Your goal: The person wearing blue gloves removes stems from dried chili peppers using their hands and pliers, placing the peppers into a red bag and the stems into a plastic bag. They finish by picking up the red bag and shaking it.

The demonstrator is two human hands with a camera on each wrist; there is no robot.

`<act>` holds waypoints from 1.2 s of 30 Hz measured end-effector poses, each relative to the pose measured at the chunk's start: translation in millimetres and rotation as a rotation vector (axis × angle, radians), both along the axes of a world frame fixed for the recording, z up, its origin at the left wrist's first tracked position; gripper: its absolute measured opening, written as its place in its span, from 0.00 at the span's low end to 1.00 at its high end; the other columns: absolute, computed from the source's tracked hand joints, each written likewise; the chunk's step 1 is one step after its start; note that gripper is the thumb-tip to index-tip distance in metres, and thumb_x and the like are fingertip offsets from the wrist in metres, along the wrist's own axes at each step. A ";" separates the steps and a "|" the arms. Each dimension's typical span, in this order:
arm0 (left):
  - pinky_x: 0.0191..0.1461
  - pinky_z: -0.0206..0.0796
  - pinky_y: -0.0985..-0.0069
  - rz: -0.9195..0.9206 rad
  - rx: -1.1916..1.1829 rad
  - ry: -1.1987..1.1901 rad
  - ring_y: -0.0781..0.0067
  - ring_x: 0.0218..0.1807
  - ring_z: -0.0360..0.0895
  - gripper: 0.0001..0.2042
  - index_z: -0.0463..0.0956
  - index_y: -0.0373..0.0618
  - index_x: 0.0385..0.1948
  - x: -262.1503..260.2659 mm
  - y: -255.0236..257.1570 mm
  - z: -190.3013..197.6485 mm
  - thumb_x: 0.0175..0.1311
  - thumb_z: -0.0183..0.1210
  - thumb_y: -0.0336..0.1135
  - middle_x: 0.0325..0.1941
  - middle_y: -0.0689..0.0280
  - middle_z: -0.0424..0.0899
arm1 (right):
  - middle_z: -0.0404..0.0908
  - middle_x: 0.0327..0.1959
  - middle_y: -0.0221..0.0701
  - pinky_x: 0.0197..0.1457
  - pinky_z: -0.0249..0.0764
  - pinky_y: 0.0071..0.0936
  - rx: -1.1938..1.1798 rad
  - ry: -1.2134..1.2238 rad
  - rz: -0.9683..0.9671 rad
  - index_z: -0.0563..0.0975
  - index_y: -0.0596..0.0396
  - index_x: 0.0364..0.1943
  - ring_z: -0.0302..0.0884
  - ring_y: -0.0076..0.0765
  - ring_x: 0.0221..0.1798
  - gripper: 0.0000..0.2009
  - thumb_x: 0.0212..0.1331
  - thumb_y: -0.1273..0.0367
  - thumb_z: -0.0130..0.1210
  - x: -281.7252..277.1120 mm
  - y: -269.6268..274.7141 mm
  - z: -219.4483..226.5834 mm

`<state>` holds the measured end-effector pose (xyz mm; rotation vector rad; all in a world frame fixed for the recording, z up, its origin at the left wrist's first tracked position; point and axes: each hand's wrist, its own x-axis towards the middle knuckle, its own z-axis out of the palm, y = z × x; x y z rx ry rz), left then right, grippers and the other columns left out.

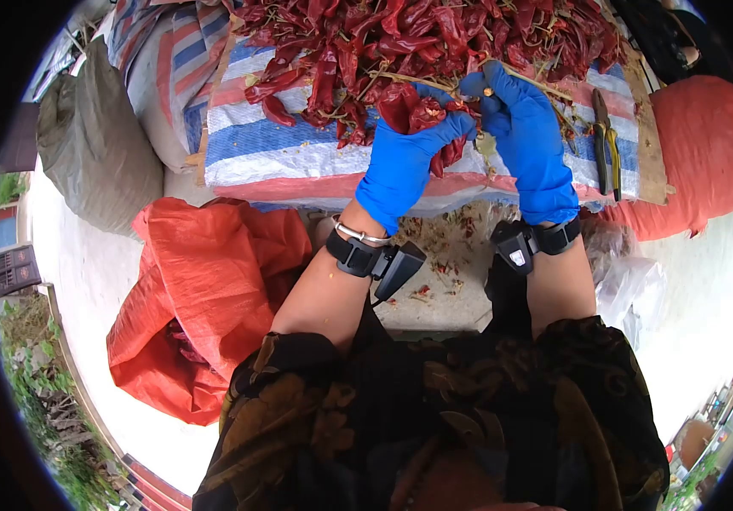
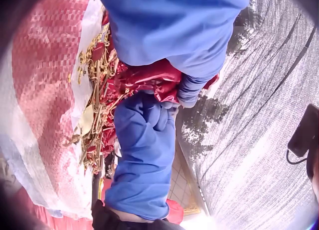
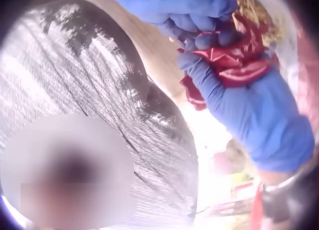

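Observation:
Both hands wear blue gloves and meet over the near edge of a striped woven sheet (image 1: 298,157). My left hand (image 1: 409,157) grips several dried red chili peppers (image 1: 409,111), their wrinkled pods bulging out past the thumb. Close against it, my right hand (image 1: 524,128) has its fingers curled, with thumb and forefinger pinching at the stem end of a chili; the pinched part is mostly hidden by the fingers. In the right wrist view the glossy chilies (image 3: 239,65) lie across the left palm, right under the right fingertips. A large heap of dried chilies (image 1: 434,34) spreads behind the hands.
Yellow-and-black-handled pliers (image 1: 606,145) lie at the sheet's right side. Dry stems (image 2: 97,100) are scattered by the heap. An open red sack (image 1: 213,289) stands at lower left, a grey-green sack (image 1: 98,140) beyond it. Another full red sack (image 1: 711,153) is at right.

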<state>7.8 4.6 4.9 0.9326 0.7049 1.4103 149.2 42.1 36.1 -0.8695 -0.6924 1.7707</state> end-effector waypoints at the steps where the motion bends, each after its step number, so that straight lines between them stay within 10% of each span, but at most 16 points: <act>1: 0.42 0.72 0.75 -0.001 -0.092 -0.155 0.71 0.38 0.77 0.09 0.71 0.38 0.36 1.9 0.1 1.5 0.52 0.58 0.22 0.36 0.60 0.78 | 0.74 0.18 0.26 0.24 0.60 0.18 0.178 -0.403 -0.077 0.78 0.59 0.28 0.58 0.17 0.17 0.16 0.56 0.57 0.53 8.8 5.3 4.9; 8: 0.42 0.73 0.71 0.067 -0.164 -0.316 0.67 0.38 0.77 0.08 0.72 0.39 0.37 -12.3 3.3 -2.4 0.56 0.55 0.24 0.36 0.59 0.79 | 0.80 0.26 0.37 0.35 0.67 0.31 0.264 -1.674 0.019 0.79 0.59 0.29 0.76 0.38 0.30 0.20 0.47 0.53 0.56 86.8 14.1 7.9; 28: 0.47 0.70 0.62 0.032 -0.157 -0.603 0.63 0.46 0.74 0.12 0.68 0.40 0.43 -41.0 -69.7 66.9 0.58 0.53 0.29 0.46 0.57 0.74 | 0.76 0.44 0.43 0.51 0.65 0.30 0.808 -1.488 -0.221 0.78 0.54 0.39 0.73 0.41 0.49 0.18 0.51 0.55 0.54 133.1 -10.9 10.8; 36: 0.43 0.70 0.72 0.795 0.119 0.312 0.67 0.38 0.77 0.08 0.73 0.39 0.35 -154.6 -209.3 146.5 0.53 0.56 0.28 0.34 0.61 0.79 | 0.77 0.42 0.41 0.50 0.65 0.28 0.829 -1.422 -0.067 0.76 0.57 0.43 0.74 0.39 0.46 0.18 0.56 0.57 0.50 142.3 -17.4 16.6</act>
